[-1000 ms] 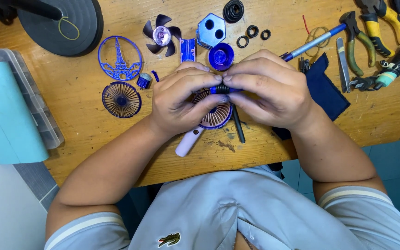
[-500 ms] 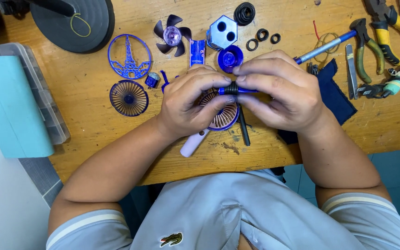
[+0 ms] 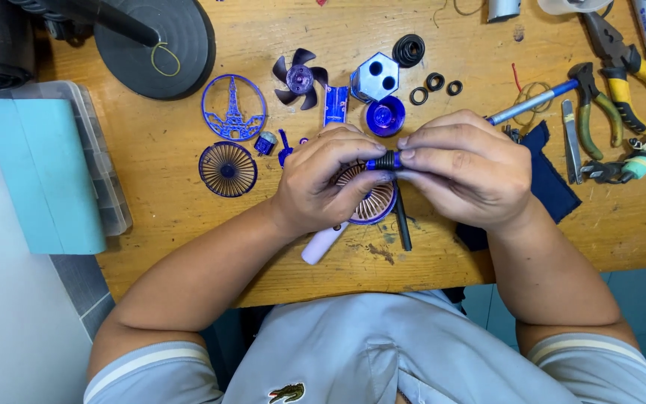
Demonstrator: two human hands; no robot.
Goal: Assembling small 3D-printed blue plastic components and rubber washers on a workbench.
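Both my hands meet over the middle of a wooden bench (image 3: 188, 194). My left hand (image 3: 323, 183) and my right hand (image 3: 465, 172) pinch a small blue and black cylindrical part (image 3: 384, 161) between their fingertips. Under them lies a small hand fan with a round slatted grille (image 3: 374, 202) and a pale lilac handle (image 3: 321, 245). A thin black tool (image 3: 403, 224) lies beside the grille. Just beyond my fingers stands a blue round cap (image 3: 385, 116).
Fan parts lie on the left: a blue round grille (image 3: 227, 169), a blue tower-pattern cover (image 3: 233, 107), a purple fan blade (image 3: 300, 78), a hexagonal piece (image 3: 376, 76), black rings (image 3: 434, 82). Pliers (image 3: 607, 97), a screwdriver (image 3: 528, 103) and dark cloth (image 3: 551, 179) are right. A clear box (image 3: 91, 164) sits left.
My hands stay together on the small part; the fingertips have shifted slightly on it. The camera view has moved a little, so the bench items sit lower in the picture.
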